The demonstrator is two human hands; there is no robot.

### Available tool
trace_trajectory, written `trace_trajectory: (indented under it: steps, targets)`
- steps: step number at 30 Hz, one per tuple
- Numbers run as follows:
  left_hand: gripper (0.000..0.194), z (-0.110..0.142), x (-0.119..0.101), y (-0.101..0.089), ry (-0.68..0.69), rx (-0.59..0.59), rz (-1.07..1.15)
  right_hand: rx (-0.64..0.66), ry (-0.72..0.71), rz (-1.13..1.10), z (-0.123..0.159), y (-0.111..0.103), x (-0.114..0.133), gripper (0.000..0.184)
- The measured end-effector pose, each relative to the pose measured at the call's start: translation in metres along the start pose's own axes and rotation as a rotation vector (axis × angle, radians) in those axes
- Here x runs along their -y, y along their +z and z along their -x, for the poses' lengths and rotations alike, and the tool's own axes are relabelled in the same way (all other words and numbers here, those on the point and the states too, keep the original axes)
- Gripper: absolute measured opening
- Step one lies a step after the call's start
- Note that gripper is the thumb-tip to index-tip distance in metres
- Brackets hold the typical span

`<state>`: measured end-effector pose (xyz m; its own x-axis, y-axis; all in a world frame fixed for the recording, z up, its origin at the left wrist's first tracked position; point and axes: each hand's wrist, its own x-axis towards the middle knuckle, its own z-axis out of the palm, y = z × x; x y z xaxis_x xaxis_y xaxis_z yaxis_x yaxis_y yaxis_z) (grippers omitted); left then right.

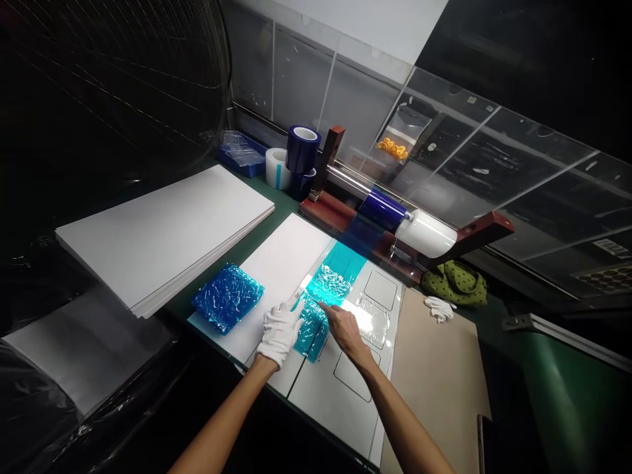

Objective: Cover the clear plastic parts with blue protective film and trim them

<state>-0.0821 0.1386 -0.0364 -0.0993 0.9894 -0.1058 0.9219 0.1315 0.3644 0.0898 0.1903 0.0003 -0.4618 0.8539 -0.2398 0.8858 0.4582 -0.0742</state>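
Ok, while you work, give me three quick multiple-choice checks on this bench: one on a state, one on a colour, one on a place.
1. Which hand wears a white glove? A left hand; B right hand; C both.
2. What colour is the crumpled film between the hands? A red; B teal; C yellow.
3. Where does the loose white glove lie? A on the stacked white boards; B on the blue tray; C beside the green spotted bag.

1 A: the other hand is bare.
2 B: it shows bright teal.
3 C: it lies at the bag's edge.
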Motion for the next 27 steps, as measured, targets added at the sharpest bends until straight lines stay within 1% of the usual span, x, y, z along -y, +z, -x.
trace_trajectory:
  steps: [3,6,11,15,18,20,24,26,27]
  targets:
    - [0.044,-0.014,-0.002,0.013,0.008,0.012,-0.048,0.077,-0.059,0.057,-0.028,-0.001,0.003,0.051]
    - [0.045,-0.018,0.002,0.015,0.006,0.023,-0.071,0.105,-0.102,0.065,-0.041,0.001,0.004,0.050]
    - [0.044,-0.017,0.002,0.015,-0.017,0.032,-0.078,0.135,-0.133,0.063,-0.052,0.005,0.003,0.047]
    - [0.044,-0.017,0.001,0.015,-0.034,0.026,-0.051,0.157,-0.147,0.064,-0.051,0.008,0.000,0.046]
    - [0.043,-0.017,0.002,0.016,-0.048,0.015,-0.002,0.175,-0.145,0.065,-0.040,0.010,-0.009,0.047]
    - [0.042,-0.017,0.002,0.016,-0.060,0.005,0.052,0.185,-0.133,0.068,-0.025,0.011,-0.019,0.048]
    - [0.041,-0.017,0.001,0.015,-0.136,-0.031,0.219,0.245,-0.059,0.094,0.018,0.012,-0.049,0.052]
    - [0.045,-0.013,0.000,0.010,-0.214,-0.066,0.329,0.261,0.011,0.067,0.044,0.011,-0.063,0.054]
    - [0.049,-0.010,0.000,0.007,-0.258,-0.084,0.392,0.253,0.053,0.017,0.056,0.012,-0.068,0.054]
